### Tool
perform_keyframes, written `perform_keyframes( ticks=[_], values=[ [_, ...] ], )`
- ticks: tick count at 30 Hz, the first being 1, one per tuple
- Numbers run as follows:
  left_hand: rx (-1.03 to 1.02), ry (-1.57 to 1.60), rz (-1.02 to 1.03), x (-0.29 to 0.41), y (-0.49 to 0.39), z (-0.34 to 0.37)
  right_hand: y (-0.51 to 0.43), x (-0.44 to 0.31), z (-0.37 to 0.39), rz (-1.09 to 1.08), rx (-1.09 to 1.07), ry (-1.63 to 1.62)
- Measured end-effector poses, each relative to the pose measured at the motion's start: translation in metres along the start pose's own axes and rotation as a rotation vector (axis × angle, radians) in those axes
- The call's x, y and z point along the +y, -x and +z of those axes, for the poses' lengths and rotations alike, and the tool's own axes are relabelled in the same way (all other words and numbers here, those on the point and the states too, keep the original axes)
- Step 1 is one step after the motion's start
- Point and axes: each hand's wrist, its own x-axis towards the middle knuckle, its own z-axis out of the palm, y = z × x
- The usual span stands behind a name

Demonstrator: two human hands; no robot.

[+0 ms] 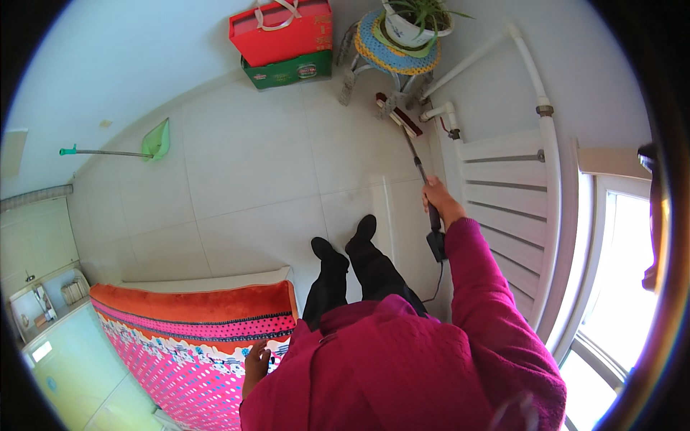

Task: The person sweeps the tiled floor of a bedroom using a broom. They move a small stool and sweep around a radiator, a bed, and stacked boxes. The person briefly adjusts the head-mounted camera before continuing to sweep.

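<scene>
My right hand [437,198] is closed around the dark handle of a long-handled broom [411,144]. The broom's dark red and cream head [400,117] rests on the tiled floor beside the legs of a round stool [368,46], right of my feet. One stool leg partly covers the head. A black box-like part with a cord [435,245] is near the lower end of the grip. My left hand [257,361] hangs low at my side over a patterned pink and orange bedspread [194,345], fingers partly curled, holding nothing visible.
A potted plant [412,27] stands on the stool's crocheted cover. A red gift bag [280,35] sits on a green carton [291,71] by the wall. A green long-handled dustpan [156,141] is at the left wall. A white radiator [506,199] and a window [620,258] line the right side.
</scene>
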Motion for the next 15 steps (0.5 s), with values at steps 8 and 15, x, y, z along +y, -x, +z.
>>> perform_keyframes(
  ticks=[8, 15],
  values=[
    [0.006, 0.077, 0.0, -0.028, -0.002, 0.007, 0.049, 0.06, -0.009, 0.077, 0.08, 0.074],
    [-0.013, 0.03, -0.015, -0.035, -0.005, 0.013, 0.108, 0.089, 0.009, 0.156, -0.024, 0.109]
  ],
)
